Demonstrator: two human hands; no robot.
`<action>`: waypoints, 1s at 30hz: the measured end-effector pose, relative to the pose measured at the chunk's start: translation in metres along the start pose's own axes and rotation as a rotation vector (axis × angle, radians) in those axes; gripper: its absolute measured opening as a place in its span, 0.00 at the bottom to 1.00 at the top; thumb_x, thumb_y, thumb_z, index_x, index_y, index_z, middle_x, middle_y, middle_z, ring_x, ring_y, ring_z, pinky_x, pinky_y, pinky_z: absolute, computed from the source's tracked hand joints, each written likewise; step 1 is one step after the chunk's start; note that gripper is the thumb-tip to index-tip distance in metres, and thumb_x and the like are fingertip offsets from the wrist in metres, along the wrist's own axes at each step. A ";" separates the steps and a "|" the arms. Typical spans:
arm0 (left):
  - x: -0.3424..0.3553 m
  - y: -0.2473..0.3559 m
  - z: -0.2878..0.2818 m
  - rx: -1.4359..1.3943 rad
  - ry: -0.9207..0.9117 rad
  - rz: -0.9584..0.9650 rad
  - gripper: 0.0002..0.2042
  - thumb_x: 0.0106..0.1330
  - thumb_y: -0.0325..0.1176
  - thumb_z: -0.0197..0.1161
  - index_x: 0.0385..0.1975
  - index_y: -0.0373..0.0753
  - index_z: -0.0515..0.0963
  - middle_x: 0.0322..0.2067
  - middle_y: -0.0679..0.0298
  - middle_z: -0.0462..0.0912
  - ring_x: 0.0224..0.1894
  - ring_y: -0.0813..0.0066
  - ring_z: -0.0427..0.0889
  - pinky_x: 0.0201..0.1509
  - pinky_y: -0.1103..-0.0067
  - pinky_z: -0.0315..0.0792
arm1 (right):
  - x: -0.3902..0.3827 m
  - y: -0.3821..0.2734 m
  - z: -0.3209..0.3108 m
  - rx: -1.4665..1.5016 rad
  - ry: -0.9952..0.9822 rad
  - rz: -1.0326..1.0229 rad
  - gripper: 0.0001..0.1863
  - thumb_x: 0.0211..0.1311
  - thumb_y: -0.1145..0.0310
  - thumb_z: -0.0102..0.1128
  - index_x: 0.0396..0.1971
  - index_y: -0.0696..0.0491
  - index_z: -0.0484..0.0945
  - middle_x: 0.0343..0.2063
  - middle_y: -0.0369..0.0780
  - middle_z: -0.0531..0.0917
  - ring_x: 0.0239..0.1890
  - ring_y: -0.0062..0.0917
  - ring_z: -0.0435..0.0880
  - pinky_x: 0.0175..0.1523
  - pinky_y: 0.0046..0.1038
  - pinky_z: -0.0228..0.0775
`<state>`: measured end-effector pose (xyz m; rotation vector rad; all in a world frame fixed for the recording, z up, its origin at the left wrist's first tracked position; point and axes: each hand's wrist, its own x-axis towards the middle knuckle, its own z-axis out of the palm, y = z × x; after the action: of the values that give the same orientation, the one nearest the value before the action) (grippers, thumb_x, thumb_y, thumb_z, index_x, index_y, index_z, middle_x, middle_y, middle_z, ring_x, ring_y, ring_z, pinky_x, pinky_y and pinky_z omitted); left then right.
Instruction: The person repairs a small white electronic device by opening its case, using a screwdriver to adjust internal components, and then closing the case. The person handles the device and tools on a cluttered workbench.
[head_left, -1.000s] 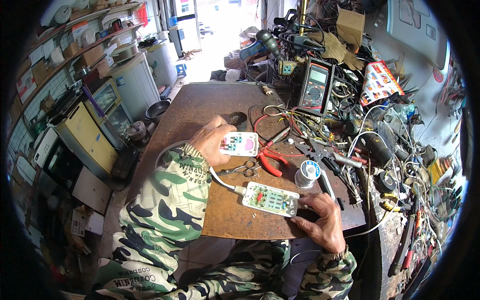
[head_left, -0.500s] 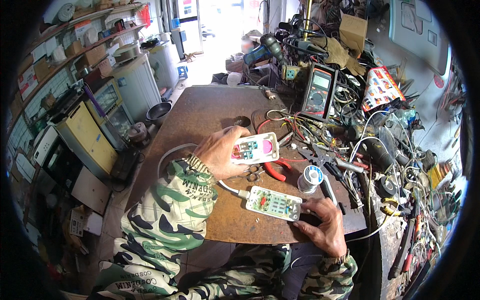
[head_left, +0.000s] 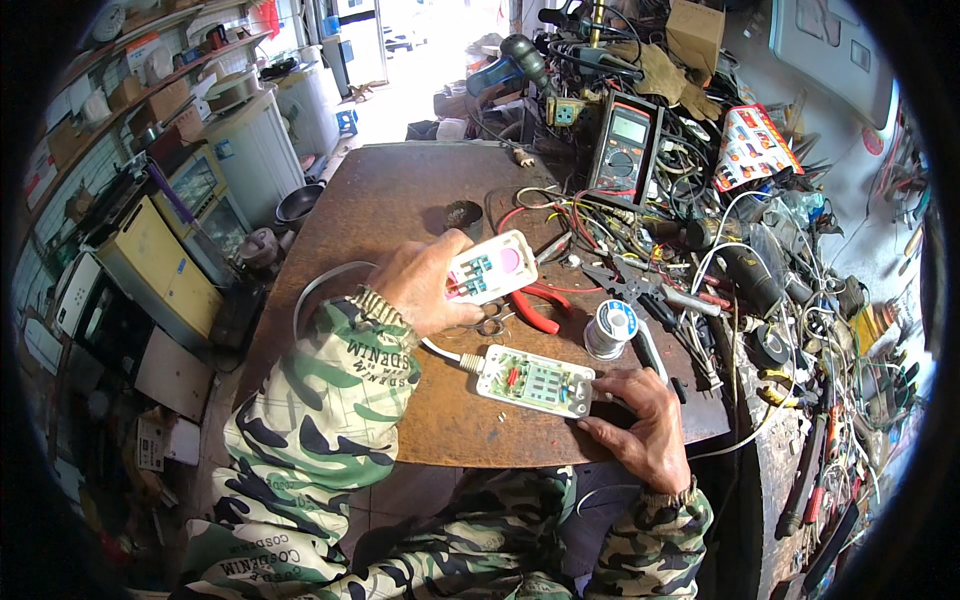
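My left hand [head_left: 420, 285] grips a white casing half [head_left: 495, 270] with small teal parts and a pink disc, raised over the wooden table [head_left: 375, 190] and tilted. Below it, the other casing half [head_left: 533, 381], holding a green circuit board with a red component, has a white cable [head_left: 438, 349] at its left end. My right hand [head_left: 635, 425] has thumb and fingers closed on that piece's right end. Scissors [head_left: 490, 321] lie partly hidden under my left hand, beside red-handled pliers [head_left: 535, 315]. A solder spool [head_left: 609, 329] stands just above my right hand.
A dark cup [head_left: 462, 217] stands behind my left hand. A multimeter [head_left: 625, 150] leans among tangled cables and tools crowding the right side of the table [head_left: 750, 290]. Appliances [head_left: 175, 265] and shelves line the left wall; a bright doorway [head_left: 420, 60] is at the back.
My left hand shifted rightward with its casing half, then back slightly left, and the piece now tilts more, its right end higher. My right hand keeps its hold. The camera view moved slightly.
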<state>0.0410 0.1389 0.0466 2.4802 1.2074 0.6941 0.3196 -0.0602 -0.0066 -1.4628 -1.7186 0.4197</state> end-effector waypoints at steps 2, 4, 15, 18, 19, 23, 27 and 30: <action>0.002 -0.006 0.005 0.021 0.039 -0.028 0.35 0.49 0.37 0.85 0.56 0.34 0.76 0.41 0.46 0.90 0.45 0.52 0.92 0.49 0.64 0.84 | 0.000 0.002 0.001 -0.008 0.010 -0.016 0.24 0.48 0.69 0.84 0.47 0.60 0.88 0.44 0.47 0.88 0.49 0.42 0.85 0.54 0.39 0.78; 0.005 -0.002 0.001 0.098 0.012 -0.082 0.35 0.51 0.35 0.83 0.60 0.33 0.76 0.43 0.44 0.89 0.46 0.51 0.92 0.50 0.63 0.84 | 0.000 0.001 -0.001 -0.020 0.012 -0.020 0.24 0.48 0.69 0.84 0.47 0.59 0.88 0.44 0.47 0.88 0.48 0.42 0.85 0.53 0.38 0.77; 0.006 -0.035 0.004 0.177 -0.033 -0.156 0.38 0.54 0.43 0.80 0.65 0.36 0.74 0.48 0.45 0.88 0.51 0.48 0.89 0.58 0.60 0.81 | 0.001 0.005 0.000 0.005 0.009 -0.065 0.24 0.49 0.68 0.84 0.47 0.60 0.88 0.41 0.46 0.87 0.46 0.41 0.85 0.51 0.38 0.77; 0.012 -0.036 0.009 0.179 -0.062 -0.162 0.43 0.53 0.43 0.82 0.68 0.31 0.71 0.51 0.41 0.86 0.52 0.45 0.88 0.59 0.59 0.81 | 0.000 0.007 0.000 -0.013 0.015 -0.076 0.24 0.49 0.67 0.84 0.47 0.60 0.87 0.42 0.46 0.87 0.46 0.42 0.85 0.52 0.39 0.77; 0.012 -0.030 0.008 0.214 -0.075 -0.194 0.43 0.54 0.44 0.82 0.69 0.32 0.70 0.53 0.42 0.85 0.56 0.45 0.85 0.64 0.59 0.77 | -0.001 0.008 -0.001 -0.013 0.015 -0.068 0.24 0.49 0.67 0.84 0.47 0.60 0.87 0.42 0.46 0.87 0.46 0.42 0.85 0.52 0.39 0.77; 0.005 -0.042 0.010 0.334 0.212 0.020 0.34 0.59 0.39 0.79 0.64 0.33 0.76 0.55 0.45 0.84 0.61 0.47 0.81 0.67 0.59 0.74 | -0.001 0.008 -0.001 0.008 -0.008 -0.030 0.25 0.47 0.69 0.85 0.47 0.60 0.87 0.45 0.46 0.88 0.50 0.41 0.86 0.56 0.38 0.77; 0.003 -0.013 -0.010 0.078 0.102 0.106 0.22 0.58 0.37 0.79 0.51 0.35 0.85 0.50 0.51 0.87 0.56 0.51 0.85 0.63 0.61 0.77 | 0.000 0.009 0.000 0.013 -0.003 -0.045 0.25 0.48 0.69 0.85 0.47 0.60 0.87 0.45 0.47 0.87 0.49 0.41 0.86 0.56 0.39 0.78; 0.001 0.003 -0.006 -0.129 -0.053 0.171 0.22 0.56 0.37 0.80 0.49 0.36 0.86 0.48 0.53 0.88 0.52 0.56 0.87 0.60 0.64 0.79 | -0.001 0.009 -0.001 -0.013 0.016 -0.051 0.23 0.51 0.68 0.83 0.46 0.61 0.87 0.44 0.47 0.87 0.48 0.43 0.86 0.54 0.39 0.79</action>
<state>0.0406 0.1378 0.0530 2.4960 0.9100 0.7203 0.3263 -0.0592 -0.0129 -1.4248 -1.7448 0.3698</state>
